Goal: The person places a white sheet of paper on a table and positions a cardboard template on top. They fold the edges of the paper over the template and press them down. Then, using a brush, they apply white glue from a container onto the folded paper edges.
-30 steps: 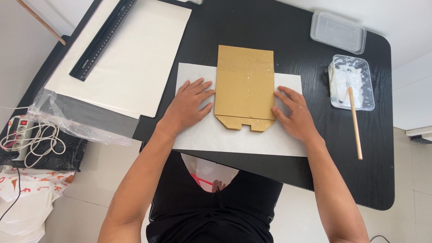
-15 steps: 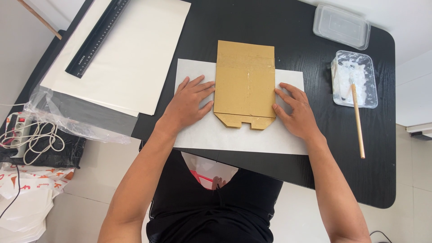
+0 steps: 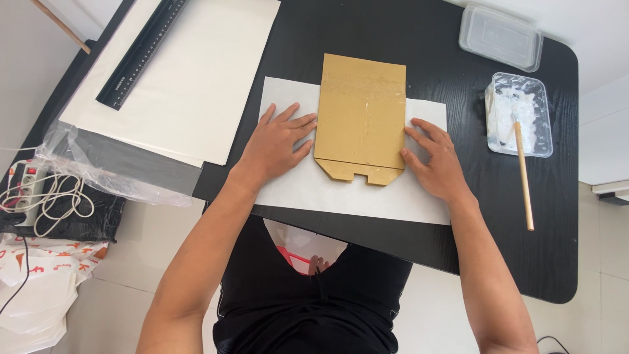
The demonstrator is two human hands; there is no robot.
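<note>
Brown cardboard, folded flat like a paper bag point(image 3: 362, 118), lies in the head view on a white sheet point(image 3: 347, 193) in the middle of the black bench point(image 3: 393, 39). The left hand point(image 3: 276, 145) is open and flat on the sheet, and its fingertips touch the left edge of the folded bag. The right hand point(image 3: 436, 160) is also flat with spread fingers, and it touches the right edge near the lower corner. Neither hand grips anything. To the left is a stack of large white paper point(image 3: 196, 72) with a black ruler point(image 3: 143, 52) on it. To the right stands a clear tray with white paste point(image 3: 521, 111), with a wooden stick point(image 3: 524, 177) resting in it. Behind the tray lies a clear lid point(image 3: 501, 36).
</note>
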